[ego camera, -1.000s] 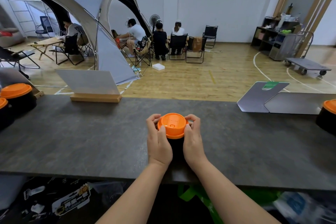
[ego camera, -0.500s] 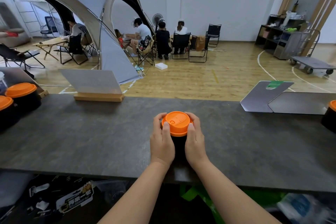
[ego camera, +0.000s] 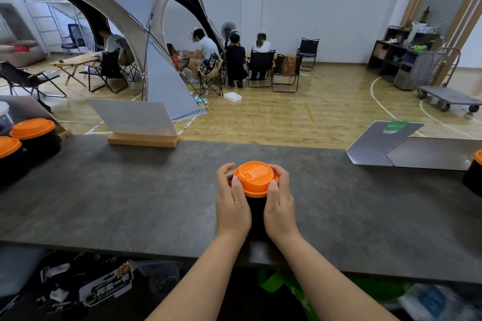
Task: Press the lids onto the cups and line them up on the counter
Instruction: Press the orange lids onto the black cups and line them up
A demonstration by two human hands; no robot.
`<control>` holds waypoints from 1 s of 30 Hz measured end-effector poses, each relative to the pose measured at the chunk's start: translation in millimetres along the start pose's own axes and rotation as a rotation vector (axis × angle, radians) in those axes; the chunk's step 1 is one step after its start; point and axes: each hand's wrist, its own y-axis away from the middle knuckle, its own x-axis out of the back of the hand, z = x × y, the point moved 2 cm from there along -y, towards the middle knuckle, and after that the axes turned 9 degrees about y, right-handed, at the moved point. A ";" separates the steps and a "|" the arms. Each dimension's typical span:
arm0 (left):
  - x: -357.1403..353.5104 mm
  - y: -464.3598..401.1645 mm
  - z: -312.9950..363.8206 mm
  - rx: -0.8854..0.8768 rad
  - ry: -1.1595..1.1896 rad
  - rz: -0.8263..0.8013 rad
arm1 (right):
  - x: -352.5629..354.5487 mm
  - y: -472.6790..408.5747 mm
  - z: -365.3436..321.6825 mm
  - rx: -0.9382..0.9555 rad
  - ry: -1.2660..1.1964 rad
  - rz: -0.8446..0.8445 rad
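Observation:
A black cup [ego camera: 257, 212] with an orange lid [ego camera: 255, 177] stands on the dark counter [ego camera: 130, 198] in front of me. My left hand [ego camera: 232, 203] wraps the cup's left side with its thumb on the lid's rim. My right hand [ego camera: 280, 206] wraps the right side the same way. Two lidded black cups [ego camera: 36, 135] [ego camera: 10, 156] stand together at the counter's far left. Another lidded cup [ego camera: 473, 172] is cut off by the right edge of the view.
A white sign in a wooden base [ego camera: 142, 128] stands at the counter's back edge on the left. Two grey angled panels [ego camera: 407, 146] lie at the back right. Bags and packets [ego camera: 104, 286] sit below the counter's front edge. People sit on chairs across the hall floor.
Both hands stay round the cup. The thumbs have shifted slightly on the lid's rim, and the head camera has drifted a little.

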 end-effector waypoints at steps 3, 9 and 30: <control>2.9 -0.6 0.2 0.002 -0.035 0.042 | 2.7 0.0 0.3 -0.010 -0.023 0.036; -1.1 -0.6 -0.7 0.031 -0.113 -0.055 | -0.1 -0.8 1.2 -0.030 -0.042 -0.035; -0.9 -4.7 -10.8 0.091 0.077 0.045 | 1.0 -1.8 5.2 -0.075 -0.088 0.028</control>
